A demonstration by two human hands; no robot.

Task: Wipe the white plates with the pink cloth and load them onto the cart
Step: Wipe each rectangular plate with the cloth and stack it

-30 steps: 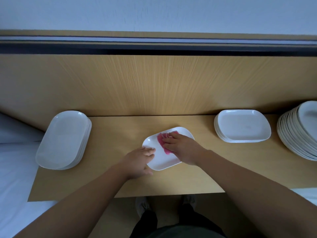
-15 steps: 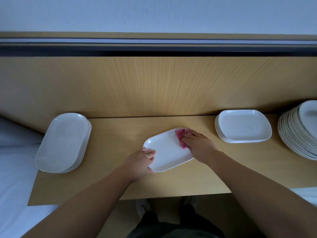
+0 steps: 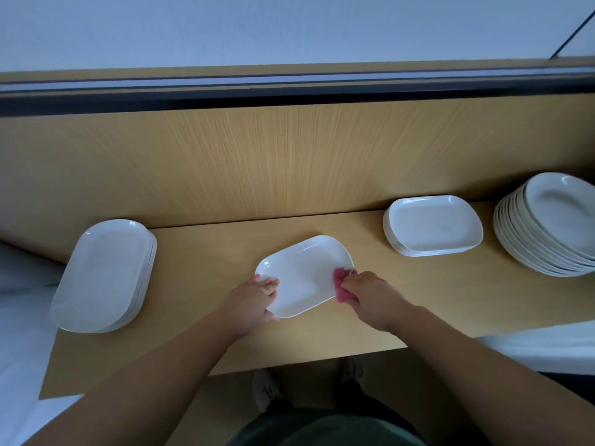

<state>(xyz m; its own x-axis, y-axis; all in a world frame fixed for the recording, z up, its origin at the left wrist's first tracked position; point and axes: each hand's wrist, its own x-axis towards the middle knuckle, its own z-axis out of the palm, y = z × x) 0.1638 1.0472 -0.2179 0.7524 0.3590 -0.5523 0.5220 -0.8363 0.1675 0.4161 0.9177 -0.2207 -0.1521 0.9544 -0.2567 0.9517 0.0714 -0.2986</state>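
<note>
A white rectangular plate (image 3: 302,273) lies on the wooden shelf (image 3: 206,252) in front of me. My left hand (image 3: 251,300) grips its near-left rim, thumb on top. My right hand (image 3: 370,296) holds the crumpled pink cloth (image 3: 341,284) against the plate's right rim. A stack of white oval plates (image 3: 103,275) sits at the shelf's left end. A stack of white rectangular plates (image 3: 433,225) stands to the right, with a taller stack of round plates (image 3: 553,226) beyond it at the far right.
A tall wooden back panel (image 3: 289,162) rises behind the shelf. White surfaces lie at the lower left (image 3: 19,333) and lower right (image 3: 541,349). My legs and shoes (image 3: 267,387) show below the shelf's front edge.
My right hand has drawn the pink cloth from the plate's far right corner down along its right rim. The plate has turned slightly. My left hand keeps its hold on the near-left rim.
</note>
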